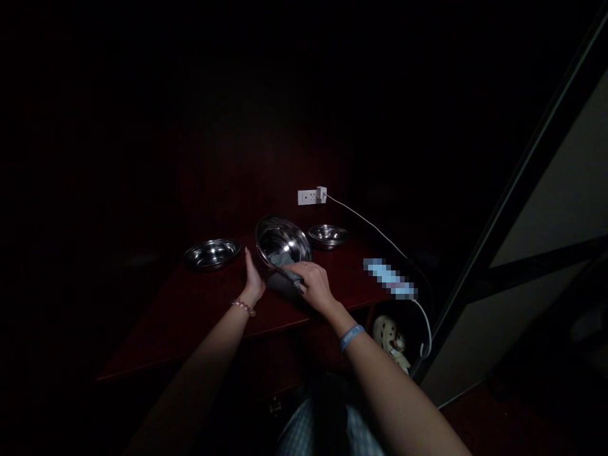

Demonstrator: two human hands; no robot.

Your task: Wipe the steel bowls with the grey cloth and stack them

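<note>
A shiny steel bowl (281, 237) is tilted toward me above the dark red tabletop. At its lower left is my left hand (255, 283), palm turned up and thumb stretched out; its other fingers are hidden under the bowl, which it appears to support. My right hand (313, 282) is closed on a grey cloth (285, 261) at the bowl's near rim, and part of the cloth lies against the inside. To the left stands another steel bowl (213, 253). Behind on the right sit more steel bowls (327, 235), seemingly stacked.
A white charger (322, 194) is plugged into the wall socket (306, 197). Its cable runs right toward a blurred-out phone-like object (389, 278) at the table's right end. Pale clog shoes (386, 332) are below the tabletop (190, 316). A framed panel (536, 209) slants along the right.
</note>
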